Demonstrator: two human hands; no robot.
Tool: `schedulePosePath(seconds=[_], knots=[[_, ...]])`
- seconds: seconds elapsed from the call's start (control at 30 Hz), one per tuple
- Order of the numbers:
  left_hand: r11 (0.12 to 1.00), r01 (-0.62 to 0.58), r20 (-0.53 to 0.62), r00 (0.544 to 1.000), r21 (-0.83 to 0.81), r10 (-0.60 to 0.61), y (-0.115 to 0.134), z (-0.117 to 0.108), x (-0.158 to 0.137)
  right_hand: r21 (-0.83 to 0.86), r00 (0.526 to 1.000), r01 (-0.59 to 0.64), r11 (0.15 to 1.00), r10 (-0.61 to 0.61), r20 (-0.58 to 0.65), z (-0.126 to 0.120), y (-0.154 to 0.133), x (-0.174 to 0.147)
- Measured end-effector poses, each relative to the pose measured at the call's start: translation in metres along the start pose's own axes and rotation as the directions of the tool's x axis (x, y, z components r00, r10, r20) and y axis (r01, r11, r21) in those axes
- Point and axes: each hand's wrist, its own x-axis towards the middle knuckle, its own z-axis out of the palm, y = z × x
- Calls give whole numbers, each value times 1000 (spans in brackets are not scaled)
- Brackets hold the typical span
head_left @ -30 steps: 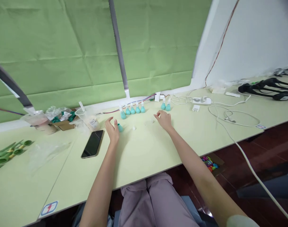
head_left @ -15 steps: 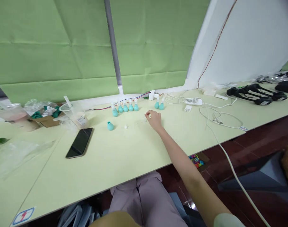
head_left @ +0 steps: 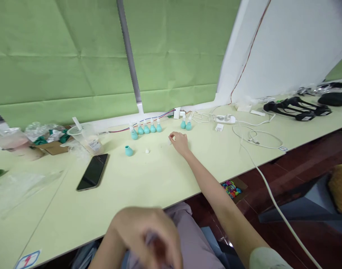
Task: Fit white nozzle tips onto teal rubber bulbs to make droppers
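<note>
My right hand [head_left: 179,144] is over the middle of the table, thumb and fingertips pinched together on a small translucent piece [head_left: 169,141]. Low in front of me, close to the camera, my left hand [head_left: 148,233] is blurred by motion; its fingers look curled, and I cannot make out anything in it. A turquoise bottle without a top [head_left: 128,151] stands left of the right hand. Between them lies a small white tip [head_left: 147,151]. Behind is a row of several turquoise bottles with clear tops [head_left: 146,128], and two more such bottles [head_left: 185,124] stand to the right.
A black phone [head_left: 92,172] lies on the left, with a plastic drink cup [head_left: 88,138] behind it. A power strip [head_left: 225,118] and white cables [head_left: 257,140] occupy the right, near black devices [head_left: 296,109]. Crumpled clear plastic [head_left: 22,186] lies at far left.
My left hand has risen into view from below. The right fingertips have closed in on the translucent piece, moving slightly left. The camera view has shifted a little.
</note>
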Motion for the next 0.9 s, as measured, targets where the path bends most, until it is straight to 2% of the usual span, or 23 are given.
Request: schedulePosePath(seconds=[0.03, 0.07, 0.1, 0.13, 0.17, 0.2, 0.23, 0.27, 0.3, 0.33, 0.4, 0.57, 0.7, 0.77, 0.83, 0.9], knots=[[993, 118, -198, 974, 18, -112, -10, -15, -8, 2, 1000, 3, 1000, -3, -4, 0, 0, -1], [982, 188, -410, 898, 28, -160, -22, -30, -16, 4, 1000, 6, 1000, -6, -8, 0, 0, -1], [970, 242, -618, 767, 32, -171, -35, -47, -25, 3, 1000, 8, 1000, -8, -11, 0, 0, -2], [963, 268, -795, 591, 33, -137, -51, -65, -34, 1, 1000, 12, 1000, -12, -12, 0, 0, -3], [957, 285, -927, 371, 53, -59, -66, -83, -43, -2, 1000, 17, 1000, -17, -8, 1, 1, -4], [941, 327, -986, 164, 83, 30, -82, -101, -51, -7, 1000, 24, 1000, -24, 1, 2, 1, -4], [915, 389, -992, -19, 104, 121, -97, -117, -59, -13, 999, 33, 999, -33, 15, 4, 2, -5], [885, 454, -967, -164, 100, 193, -112, -131, -65, -18, 999, 44, 999, -43, 31, 5, 3, -6], [848, 524, -938, -244, 87, 247, -125, -142, -71, -23, 997, 56, 998, -54, 51, 7, 4, -7], [816, 573, -920, -274, 76, 279, -136, -151, -76, -28, 995, 66, 997, -64, 73, 8, 5, -8], [815, 578, -918, -295, 50, 266, -154, -158, -83, -37, 991, 75, 997, -70, 116, 12, 7, -8], [842, 539, -956, -233, 26, 178, -172, -150, -92, -43, 986, 78, 996, -71, 153, 17, 8, -7], [838, 544, -955, -231, 32, 187, -171, -148, -93, 19, 985, 54, 998, -56, 160, 17, 8, -6], [818, 574, -943, -245, 48, 227, -166, -147, -91, 110, 989, 20, 994, -36, 141, 16, 8, -5], [762, 641, -909, -256, 94, 328, -158, -144, -87, 283, 994, -54, 958, 24, 107, 14, 8, -1], [669, 726, -859, -231, 159, 456, -146, -139, -79, 526, 989, -147, 838, 109, 103, 13, 5, 4]])
